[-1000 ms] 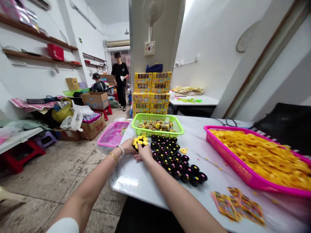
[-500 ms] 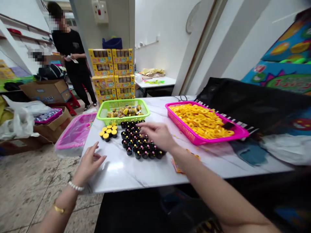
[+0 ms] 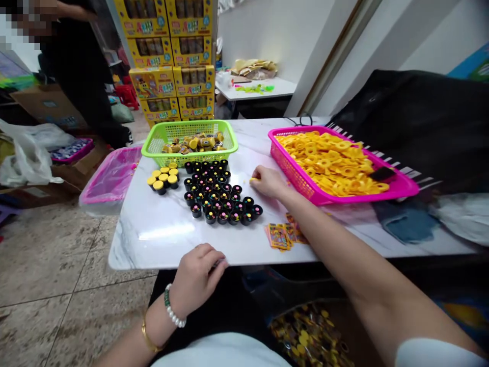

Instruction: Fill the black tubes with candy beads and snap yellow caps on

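My right hand (image 3: pixel 267 182) is on the marble-patterned table (image 3: pixel 160 250), its fingers pinched at a small yellow piece (image 3: pixel 254 180). Just left of it stand several small black cups (image 3: pixel 217 196) in a close cluster, with coloured beads showing in them. Beyond their left side is a group of yellow-capped black cups (image 3: pixel 164 177). At the table's front edge, my left hand (image 3: pixel 198 272) is closed, thumb against the curled fingers; whatever they hold is hidden. Near my right forearm lie small printed orange cards (image 3: pixel 280 236).
A green basket (image 3: pixel 189 158) of yellow-capped pieces stands at the back left. To the right, a pink basket (image 3: pixel 298 176) holds yellow ring-shaped pieces. Stacked yellow boxes (image 3: pixel 153 84) rise behind the table. A person (image 3: pixel 82 61) stands at the far left.
My right hand has left the black cups and moved right to the bare tabletop. My left hand has come right to the front edge and closed. The view has tilted down.
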`<state>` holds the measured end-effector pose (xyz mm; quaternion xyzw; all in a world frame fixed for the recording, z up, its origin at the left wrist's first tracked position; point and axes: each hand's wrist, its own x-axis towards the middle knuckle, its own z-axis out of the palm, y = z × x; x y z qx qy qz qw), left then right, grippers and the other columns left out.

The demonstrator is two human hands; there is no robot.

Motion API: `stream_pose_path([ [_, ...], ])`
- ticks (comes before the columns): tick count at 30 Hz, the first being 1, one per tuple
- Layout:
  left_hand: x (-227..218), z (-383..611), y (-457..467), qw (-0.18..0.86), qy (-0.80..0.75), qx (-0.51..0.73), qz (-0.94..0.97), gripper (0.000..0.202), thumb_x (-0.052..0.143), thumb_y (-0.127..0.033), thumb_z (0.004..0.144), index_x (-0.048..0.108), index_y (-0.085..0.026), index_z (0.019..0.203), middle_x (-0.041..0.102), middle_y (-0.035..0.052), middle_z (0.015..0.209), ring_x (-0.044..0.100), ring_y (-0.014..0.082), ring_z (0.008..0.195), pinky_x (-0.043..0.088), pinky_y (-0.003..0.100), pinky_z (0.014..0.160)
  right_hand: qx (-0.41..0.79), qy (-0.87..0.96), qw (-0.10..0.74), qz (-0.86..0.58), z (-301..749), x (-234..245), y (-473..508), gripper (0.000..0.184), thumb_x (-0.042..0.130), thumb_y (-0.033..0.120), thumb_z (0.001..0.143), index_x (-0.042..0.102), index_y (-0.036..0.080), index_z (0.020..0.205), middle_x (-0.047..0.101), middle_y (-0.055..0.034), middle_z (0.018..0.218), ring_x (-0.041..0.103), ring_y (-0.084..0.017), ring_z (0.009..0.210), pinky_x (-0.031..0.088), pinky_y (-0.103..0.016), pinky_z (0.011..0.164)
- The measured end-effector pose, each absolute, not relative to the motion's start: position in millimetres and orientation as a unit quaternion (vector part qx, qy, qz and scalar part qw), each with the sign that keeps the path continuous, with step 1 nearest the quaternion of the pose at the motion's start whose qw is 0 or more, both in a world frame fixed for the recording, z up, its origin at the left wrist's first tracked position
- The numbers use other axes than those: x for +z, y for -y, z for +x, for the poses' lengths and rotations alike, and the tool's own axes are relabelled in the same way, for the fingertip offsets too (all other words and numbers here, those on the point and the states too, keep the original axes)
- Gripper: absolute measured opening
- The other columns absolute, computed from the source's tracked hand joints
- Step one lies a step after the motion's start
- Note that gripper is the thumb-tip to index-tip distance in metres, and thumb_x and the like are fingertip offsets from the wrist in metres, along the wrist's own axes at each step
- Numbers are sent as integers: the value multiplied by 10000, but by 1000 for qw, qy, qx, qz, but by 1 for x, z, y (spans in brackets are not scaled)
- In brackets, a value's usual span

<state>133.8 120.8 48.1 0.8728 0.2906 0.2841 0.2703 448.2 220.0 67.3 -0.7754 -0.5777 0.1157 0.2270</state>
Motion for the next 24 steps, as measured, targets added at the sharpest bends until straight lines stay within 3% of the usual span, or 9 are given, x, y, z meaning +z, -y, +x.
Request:
stream_pose_path([
  [4, 45, 132, -122, 288, -284, 282, 870, 125, 549, -204, 936, 671, -176, 926, 637, 45, 817, 597, 149, 752, 482, 265, 689, 190, 558, 282, -757, 448, 76, -167, 502, 522, 184, 808, 589, 194, 1305, 630, 11, 715, 562, -137, 620, 447, -244, 614],
  [7, 45, 134, -124, 290, -288, 281, 869, 135, 549, -211, 935, 677, -177, 909, 636, 42, 803, 595, 147, 736, 479, 264, 678, 180, 564, 352, -725, 442, 78, -128, 408, 468, 234, 845, 706, 214, 1176, 596, -16, 750, 570, -152, 700, 474, -282, 692],
  [10, 44, 137, -124, 265, -294, 284, 873, 139, 554, -227, 930, 683, -178, 911, 638, 49, 804, 598, 158, 736, 481, 273, 672, 135, 604, 333, -711, 432, 77, -107, 347, 565, 276, 800, 756, 207, 1081, 590, -56, 903, 590, -187, 846, 480, -326, 810],
  [13, 42, 140, -124, 252, -297, 287, 875, 144, 553, -235, 931, 684, -180, 905, 632, 48, 790, 595, 158, 719, 481, 273, 655, 132, 621, 288, -717, 421, 73, -107, 430, 679, 304, 728, 731, 195, 1141, 579, -61, 948, 596, -200, 850, 487, -346, 822],
  [18, 40, 137, -124, 269, -296, 293, 869, 142, 542, -223, 936, 676, -186, 909, 628, 44, 795, 596, 150, 717, 494, 267, 655, 109, 613, 270, -734, 418, 68, -114, 306, 707, 312, 727, 764, 190, 1002, 588, -46, 863, 610, -213, 835, 487, -361, 823],
  [22, 44, 132, -120, 283, -299, 306, 858, 119, 555, -218, 928, 663, -180, 957, 632, 52, 830, 603, 153, 728, 515, 274, 665, 27, 577, 298, -760, 418, 77, -88, 259, 724, 320, 716, 762, 178, 930, 577, -58, 856, 608, -228, 821, 493, -376, 810],
  [24, 47, 132, -116, 288, -302, 312, 853, 171, 601, -234, 907, 642, -180, 1065, 644, 67, 903, 616, 167, 778, 535, 291, 697, 16, 576, 323, -750, 403, 83, -68, 237, 714, 321, 741, 753, 203, 942, 567, -56, 854, 599, -227, 814, 496, -377, 789],
])
